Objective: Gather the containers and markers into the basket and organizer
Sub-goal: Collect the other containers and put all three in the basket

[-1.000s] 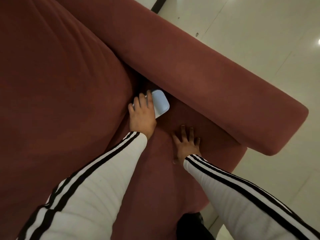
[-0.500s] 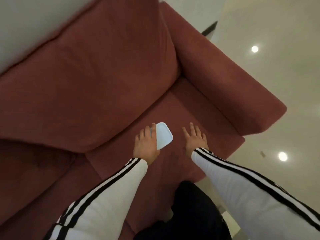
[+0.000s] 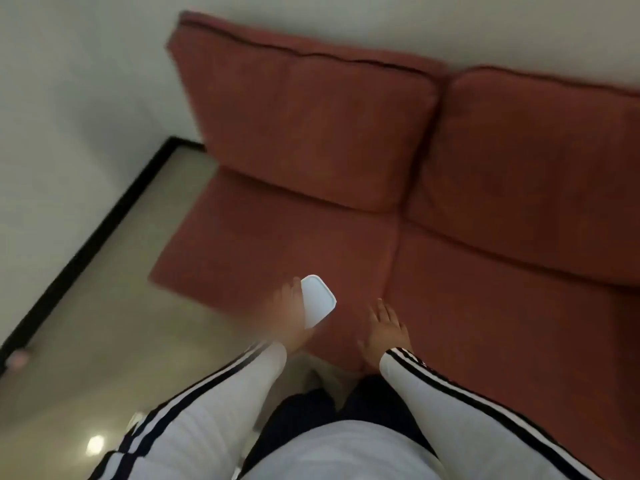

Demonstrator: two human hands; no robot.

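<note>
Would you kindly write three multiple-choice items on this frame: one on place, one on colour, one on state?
1. Where is the white container? A: in the left hand. B: on the floor. C: on a back cushion.
2. What colour is the sofa? A: grey. B: red. C: green.
3. How is the right hand? A: gripping a marker. B: fisted. C: open, empty.
Answers: 1 A, the hand grips it; 2 B, its fabric is red; 3 C, its fingers are straight.
</note>
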